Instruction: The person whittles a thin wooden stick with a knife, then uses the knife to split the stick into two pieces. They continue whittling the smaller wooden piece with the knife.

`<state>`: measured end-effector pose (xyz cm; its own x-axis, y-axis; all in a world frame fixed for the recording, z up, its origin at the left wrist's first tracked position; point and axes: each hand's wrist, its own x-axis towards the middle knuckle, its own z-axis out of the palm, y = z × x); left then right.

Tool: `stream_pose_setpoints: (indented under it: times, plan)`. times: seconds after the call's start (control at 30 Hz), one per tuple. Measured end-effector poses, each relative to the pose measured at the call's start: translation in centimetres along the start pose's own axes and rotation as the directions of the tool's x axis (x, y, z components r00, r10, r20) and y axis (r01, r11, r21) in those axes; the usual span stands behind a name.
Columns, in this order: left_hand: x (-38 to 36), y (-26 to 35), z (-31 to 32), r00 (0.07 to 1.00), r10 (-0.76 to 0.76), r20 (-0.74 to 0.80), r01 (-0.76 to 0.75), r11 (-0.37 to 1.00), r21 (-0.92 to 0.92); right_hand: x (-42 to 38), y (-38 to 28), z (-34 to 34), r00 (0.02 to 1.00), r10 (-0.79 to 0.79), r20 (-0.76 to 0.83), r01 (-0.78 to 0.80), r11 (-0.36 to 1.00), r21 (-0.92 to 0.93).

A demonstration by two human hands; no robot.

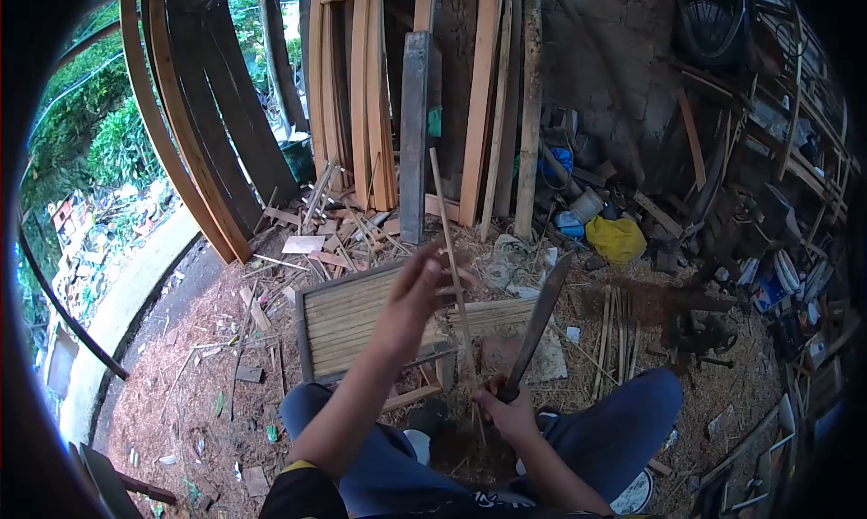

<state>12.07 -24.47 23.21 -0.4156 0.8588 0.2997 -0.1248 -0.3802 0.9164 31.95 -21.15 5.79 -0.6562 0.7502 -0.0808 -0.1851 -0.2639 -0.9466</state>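
A machete with a long dark blade is in my right hand, its fingers wrapped round the handle and the blade pointing up and to the right. A thin wooden stick stands nearly upright between my knees, its lower part passing right by my right thumb. My left hand is raised at the stick's upper half, fingers apart, with the stick crossing in front of some fingertips. Behind my left forearm lies a framed slatted panel, partly hidden by the arm.
Wood shavings cover the ground. Tall door frames and boards lean on the back wall. Scrap wood and a yellow cloth lie in front of it. Thin strips lie beyond my right knee. A concrete edge runs along the left.
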Motion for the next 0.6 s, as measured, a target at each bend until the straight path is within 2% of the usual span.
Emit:
stream_pose_setpoints:
  times: [0.13, 0.27, 0.37, 0.4, 0.6]
  plan:
    - [2.4, 1.7, -2.1, 0.991, 0.122, -0.061, -0.124, 0.992, -0.021, -0.2, -0.7, 0.2, 1.0, -0.009, 0.02, 0.009, 1.0, -0.019]
    - [3.7, 4.8, -2.5, 0.974, 0.213, -0.075, -0.208, 0.975, 0.071, -0.3, -0.4, 0.1, 0.999, -0.014, 0.049, 0.014, 1.0, -0.005]
    - [4.3, 6.3, -2.5, 0.965, 0.244, -0.096, -0.232, 0.966, 0.117, -0.1, 0.3, -0.1, 0.999, -0.005, 0.052, 0.006, 1.0, -0.031]
    - [4.5, 6.6, -2.7, 0.964, 0.256, -0.075, -0.251, 0.966, 0.068, -0.3, 0.3, -0.1, 0.998, 0.008, 0.057, -0.006, 0.999, -0.041]
    - [3.9, 8.0, -1.9, 0.974, 0.222, -0.034, -0.22, 0.973, 0.063, -0.2, 0.0, -0.2, 0.995, 0.034, 0.094, -0.03, 0.998, -0.052]
